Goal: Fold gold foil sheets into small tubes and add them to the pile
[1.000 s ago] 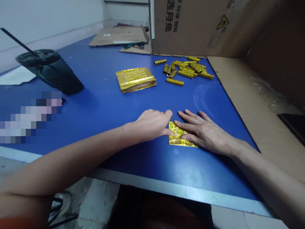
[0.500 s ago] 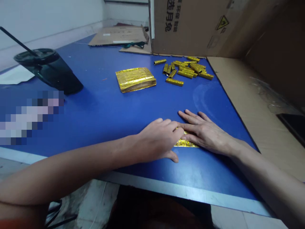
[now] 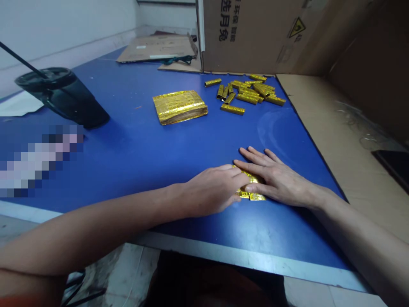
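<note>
A gold foil sheet [image 3: 257, 197] lies on the blue table, partly covered by both hands. My left hand [image 3: 219, 189] is closed at the sheet's left part, fingers curled together over the foil. My right hand [image 3: 271, 172] lies flat, fingers spread, its thumb and palm edge on the sheet's right part. A dark line shows in the foil between the hands. Farther back sits a stack of gold foil sheets [image 3: 180, 106]. To its right, several small folded gold pieces [image 3: 247, 98] lie in a loose pile.
A dark cup with a straw [image 3: 73, 100] stands on the left. A large cardboard box [image 3: 252, 38] rises at the back, with flat cardboard [image 3: 156, 47] beside it. More cardboard [image 3: 319, 140] runs along the right edge. The table's pale front edge [image 3: 243, 256] is near my body.
My left hand's thumb has drawn in toward its fingers. More of the gold sheet shows between the hands, now with a dark line in it. My right hand has barely moved.
</note>
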Demonstrator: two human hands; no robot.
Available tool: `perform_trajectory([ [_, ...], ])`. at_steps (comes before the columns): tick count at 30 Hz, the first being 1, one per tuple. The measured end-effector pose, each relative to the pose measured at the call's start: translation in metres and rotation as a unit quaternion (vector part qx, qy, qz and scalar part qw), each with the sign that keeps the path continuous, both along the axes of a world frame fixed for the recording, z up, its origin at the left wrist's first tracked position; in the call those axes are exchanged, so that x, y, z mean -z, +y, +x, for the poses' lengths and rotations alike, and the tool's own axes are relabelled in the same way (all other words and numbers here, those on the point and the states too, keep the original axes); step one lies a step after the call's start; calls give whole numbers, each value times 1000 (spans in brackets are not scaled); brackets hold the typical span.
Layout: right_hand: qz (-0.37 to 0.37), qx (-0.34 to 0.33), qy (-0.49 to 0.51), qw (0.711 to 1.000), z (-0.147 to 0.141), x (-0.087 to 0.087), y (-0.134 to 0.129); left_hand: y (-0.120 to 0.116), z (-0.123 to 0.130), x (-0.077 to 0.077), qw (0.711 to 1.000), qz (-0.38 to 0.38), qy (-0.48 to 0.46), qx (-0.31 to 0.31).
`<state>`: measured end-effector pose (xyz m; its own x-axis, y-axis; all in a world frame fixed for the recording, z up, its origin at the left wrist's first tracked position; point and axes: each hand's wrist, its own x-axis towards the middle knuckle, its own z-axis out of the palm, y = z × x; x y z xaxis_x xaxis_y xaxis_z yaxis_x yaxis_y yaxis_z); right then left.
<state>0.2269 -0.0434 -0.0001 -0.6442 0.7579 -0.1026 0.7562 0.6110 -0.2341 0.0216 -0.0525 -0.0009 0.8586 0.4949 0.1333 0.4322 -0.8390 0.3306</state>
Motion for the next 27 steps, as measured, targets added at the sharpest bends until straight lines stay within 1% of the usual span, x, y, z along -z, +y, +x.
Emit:
perform_trajectory([
  [3,-34,9,46,998,6,-4,4,-1,0,-2,1000,-2,3,-9],
  [5,-39,30,68,996,10,-5,7,-1,-1,-1,1000,15,10,4],
  [8,-9,59,61,996,13,-1,11,-2,-3,1,997,57,26,35],
  [10,12,66,47,997,12,4,12,-3,-3,2,994,84,43,47],
  [13,31,68,35,997,10,9,11,-5,-2,1,991,112,64,48],
  [17,51,74,27,996,9,10,10,-8,-2,0,989,126,61,48],
  [19,80,84,30,993,9,10,9,-9,-2,-1,989,128,58,50],
  [21,128,88,34,987,9,10,8,-11,-2,0,989,130,58,49],
  [24,191,68,41,978,7,10,6,-16,0,2,987,142,55,43],
  [27,212,50,46,975,5,9,5,-22,4,5,984,165,56,29],
])
